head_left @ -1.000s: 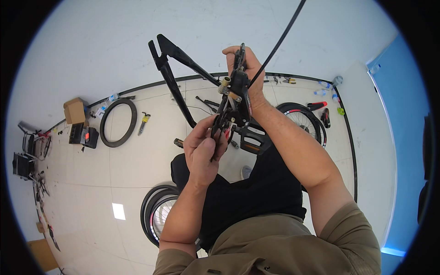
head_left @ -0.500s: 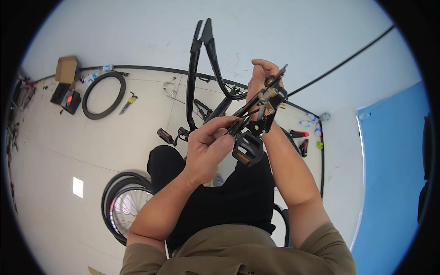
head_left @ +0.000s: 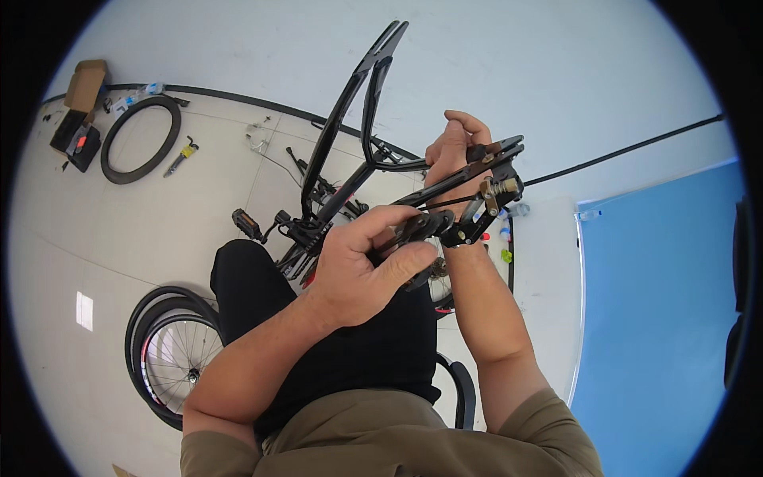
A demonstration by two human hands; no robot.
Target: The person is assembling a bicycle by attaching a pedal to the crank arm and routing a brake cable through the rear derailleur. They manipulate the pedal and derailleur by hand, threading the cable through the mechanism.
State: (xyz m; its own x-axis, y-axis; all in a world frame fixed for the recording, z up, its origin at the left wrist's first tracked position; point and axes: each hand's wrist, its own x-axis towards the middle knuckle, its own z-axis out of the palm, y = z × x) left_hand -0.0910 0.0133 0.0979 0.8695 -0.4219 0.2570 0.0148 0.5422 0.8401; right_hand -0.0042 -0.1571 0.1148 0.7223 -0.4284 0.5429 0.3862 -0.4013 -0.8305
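Black bike frame rises before us. Our left hand pinches its brake, our right hand grips the frame's end; fitting seems unfinished, wheels lie nearby.

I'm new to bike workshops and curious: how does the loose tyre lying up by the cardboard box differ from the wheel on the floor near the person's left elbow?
The loose tyre is a bare black ring with floor showing through its middle. The wheel has silver spokes, a rim and a hub inside its tyre. The loose tyre lies far from the person, by the wall; the wheel lies close beside the person's leg, stacked with another ring. Both are round, black-rubbered and flat on the floor.
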